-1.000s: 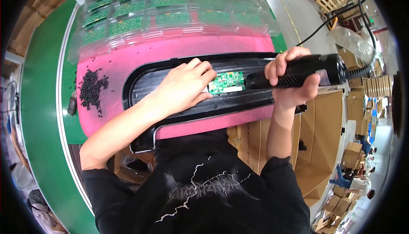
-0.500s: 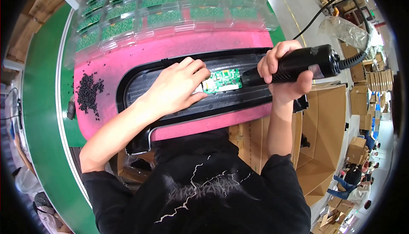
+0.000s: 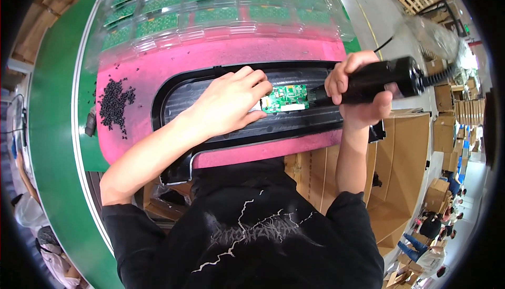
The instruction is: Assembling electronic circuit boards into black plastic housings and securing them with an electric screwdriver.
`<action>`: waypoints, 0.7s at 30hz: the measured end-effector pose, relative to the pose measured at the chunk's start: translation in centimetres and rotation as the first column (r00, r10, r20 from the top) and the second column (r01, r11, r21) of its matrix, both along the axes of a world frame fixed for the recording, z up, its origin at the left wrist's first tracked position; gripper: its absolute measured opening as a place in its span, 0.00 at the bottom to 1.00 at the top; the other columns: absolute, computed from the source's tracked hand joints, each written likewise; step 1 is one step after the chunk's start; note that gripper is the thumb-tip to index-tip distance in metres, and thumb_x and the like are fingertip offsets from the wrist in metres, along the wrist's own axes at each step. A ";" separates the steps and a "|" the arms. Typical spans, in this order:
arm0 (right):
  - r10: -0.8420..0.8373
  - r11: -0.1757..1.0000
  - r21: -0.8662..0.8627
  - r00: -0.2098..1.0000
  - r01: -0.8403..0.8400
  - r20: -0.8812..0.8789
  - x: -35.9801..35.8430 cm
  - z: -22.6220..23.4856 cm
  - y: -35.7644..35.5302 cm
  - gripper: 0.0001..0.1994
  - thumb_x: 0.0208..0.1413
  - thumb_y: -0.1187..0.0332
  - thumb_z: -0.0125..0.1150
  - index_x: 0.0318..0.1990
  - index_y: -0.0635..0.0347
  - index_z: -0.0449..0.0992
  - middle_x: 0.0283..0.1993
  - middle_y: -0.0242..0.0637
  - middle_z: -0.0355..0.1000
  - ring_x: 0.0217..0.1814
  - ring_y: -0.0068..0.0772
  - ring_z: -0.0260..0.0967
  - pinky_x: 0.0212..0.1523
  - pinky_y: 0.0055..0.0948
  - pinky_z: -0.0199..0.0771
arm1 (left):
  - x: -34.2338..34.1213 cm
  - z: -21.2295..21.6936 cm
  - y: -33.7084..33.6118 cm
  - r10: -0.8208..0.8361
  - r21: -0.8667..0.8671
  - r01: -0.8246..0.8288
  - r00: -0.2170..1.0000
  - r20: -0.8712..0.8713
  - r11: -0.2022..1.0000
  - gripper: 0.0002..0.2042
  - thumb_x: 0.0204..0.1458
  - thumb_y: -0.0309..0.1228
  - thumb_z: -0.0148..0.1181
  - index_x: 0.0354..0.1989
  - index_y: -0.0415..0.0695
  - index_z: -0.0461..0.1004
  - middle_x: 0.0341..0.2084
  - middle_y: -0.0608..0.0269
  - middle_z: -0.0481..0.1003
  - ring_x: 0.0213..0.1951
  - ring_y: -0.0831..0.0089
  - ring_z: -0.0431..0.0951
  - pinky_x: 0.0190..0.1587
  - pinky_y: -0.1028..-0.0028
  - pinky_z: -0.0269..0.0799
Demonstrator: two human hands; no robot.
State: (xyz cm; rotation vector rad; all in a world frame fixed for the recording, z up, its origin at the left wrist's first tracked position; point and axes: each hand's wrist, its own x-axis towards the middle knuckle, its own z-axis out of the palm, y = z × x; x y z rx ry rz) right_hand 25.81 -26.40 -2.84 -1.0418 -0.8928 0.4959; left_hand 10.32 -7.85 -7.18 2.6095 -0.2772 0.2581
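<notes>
My right hand (image 3: 356,86) is wrapped round a black electric screwdriver (image 3: 379,81), held nearly level with its nose pointing left. That nose reaches the right end of a green circuit board (image 3: 286,98), and the bit's tip cannot be made out. At the board's left end, my left hand (image 3: 234,99) has its fingers and thumb closed on the edge, by a small white part partly hidden under them. The board lies inside a long black plastic housing (image 3: 221,143) with raised walls and rounded corners.
The housing rests on a pink mat (image 3: 142,57). Small black screws (image 3: 114,102) are heaped at the left. Clear plastic trays (image 3: 210,18) of green boards stand behind. An open cardboard box (image 3: 397,173) is at the right, and a cable (image 3: 442,74) trails from the screwdriver. People are farther off.
The whole view has shifted a little, so the mat, housing and hands appear farther right. Both hands keep their holds on the board and screwdriver.
</notes>
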 end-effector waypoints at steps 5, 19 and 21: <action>-0.137 0.980 0.152 0.990 0.131 0.024 -3.2 0.3 -0.1 0.39 0.41 0.29 0.61 0.37 0.61 0.64 0.23 0.31 0.61 0.15 0.23 0.59 0.18 0.24 0.61 | 0.2 -0.1 0.1 -0.008 -0.012 0.008 1.000 0.008 1.000 0.21 0.43 0.34 0.68 0.44 0.38 0.70 0.42 0.58 0.70 0.47 0.61 0.71 0.49 0.66 0.70; 0.010 0.984 0.179 0.998 0.001 -0.056 -4.8 -0.7 2.5 0.38 0.43 0.30 0.59 0.37 0.62 0.63 0.23 0.33 0.63 0.15 0.23 0.61 0.18 0.24 0.65 | 0.0 -0.1 0.2 -0.011 -0.038 0.011 1.000 -0.006 0.999 0.21 0.43 0.34 0.68 0.45 0.39 0.71 0.43 0.58 0.71 0.48 0.60 0.71 0.50 0.66 0.70; 0.038 0.983 0.183 0.998 -0.030 -0.043 -4.7 -0.6 2.8 0.38 0.43 0.30 0.59 0.36 0.62 0.63 0.23 0.33 0.63 0.15 0.23 0.60 0.18 0.24 0.65 | -0.1 -0.3 0.3 -0.009 -0.040 0.009 1.000 -0.008 0.999 0.21 0.43 0.33 0.68 0.45 0.39 0.71 0.43 0.58 0.71 0.48 0.60 0.71 0.50 0.66 0.70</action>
